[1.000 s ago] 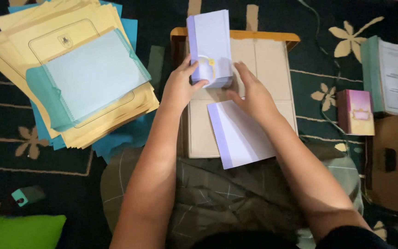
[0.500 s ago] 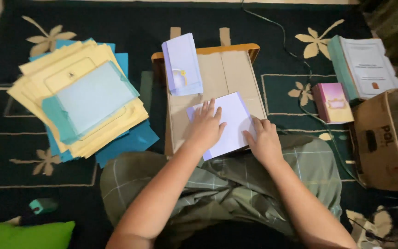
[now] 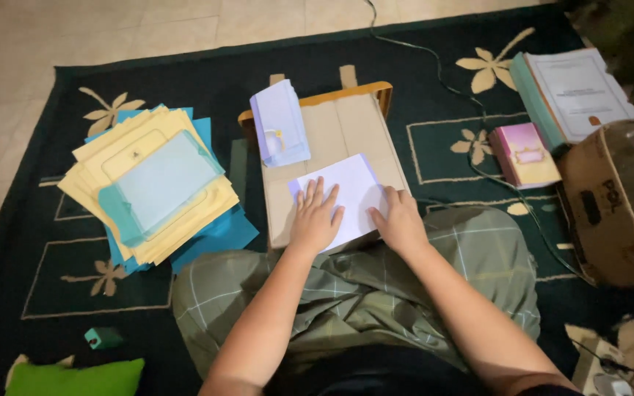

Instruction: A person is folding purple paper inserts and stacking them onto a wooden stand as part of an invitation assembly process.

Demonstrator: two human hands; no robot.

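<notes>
A pale lilac sheet of paper (image 3: 354,183) lies on a low cardboard-topped board (image 3: 339,132) in front of my lap. My left hand (image 3: 315,217) rests flat on the sheet's left part with fingers spread. My right hand (image 3: 399,220) presses the sheet's lower right edge, fingers bent down onto it. A stack of the same lilac sheets (image 3: 279,123) sits at the board's far left corner, apart from both hands.
A fanned pile of yellow and blue folders (image 3: 157,183) lies on the dark patterned rug (image 3: 60,293) at left. At right are a pink booklet (image 3: 526,154), a thick bound document (image 3: 574,92) and a cardboard box (image 3: 610,213). A green cushion (image 3: 75,378) sits at bottom left.
One second ago both hands held the lilac stack upright at the board's far end. They have since come back to the single sheet and now press it flat; the view has widened.
</notes>
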